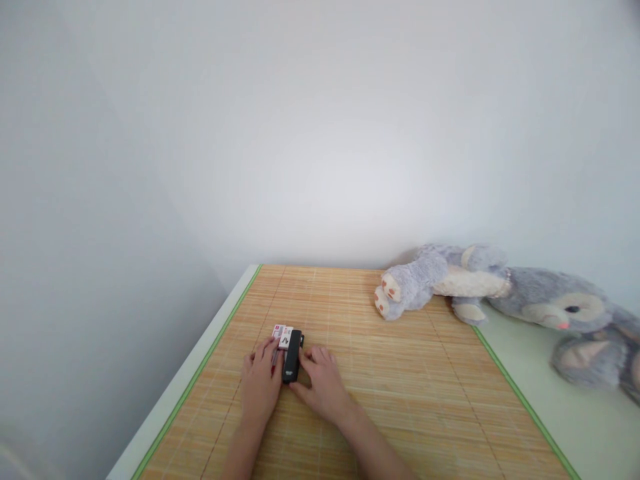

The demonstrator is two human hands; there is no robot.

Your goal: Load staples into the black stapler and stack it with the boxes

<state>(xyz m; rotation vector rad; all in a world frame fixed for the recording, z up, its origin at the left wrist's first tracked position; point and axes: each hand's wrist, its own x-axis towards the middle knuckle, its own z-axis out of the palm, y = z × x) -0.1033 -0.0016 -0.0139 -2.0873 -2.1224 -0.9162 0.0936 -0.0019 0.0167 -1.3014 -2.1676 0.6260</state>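
Note:
A black stapler (pixel 292 360) lies lengthwise on the bamboo mat, its far end pointing at the wall. Close against its left side is a small white box (pixel 285 338) with a dark printed picture, and left of that a pink-and-white packet (pixel 277 330), partly covered by fingers. My left hand (pixel 261 380) rests flat over the near part of the packet and box, fingers stretched forward. On the other side, my right hand (pixel 323 383) touches the stapler's right edge with its fingertips, thumb near the close end, fingers apart. A small dark piece (pixel 302 340) shows at the stapler's right side.
The bamboo mat (pixel 380 373) with green edging covers most of the white table (pixel 565 407). A grey plush rabbit (pixel 450 273) lies along the back right, its feet on the mat. A plain wall (pixel 320 133) rises behind.

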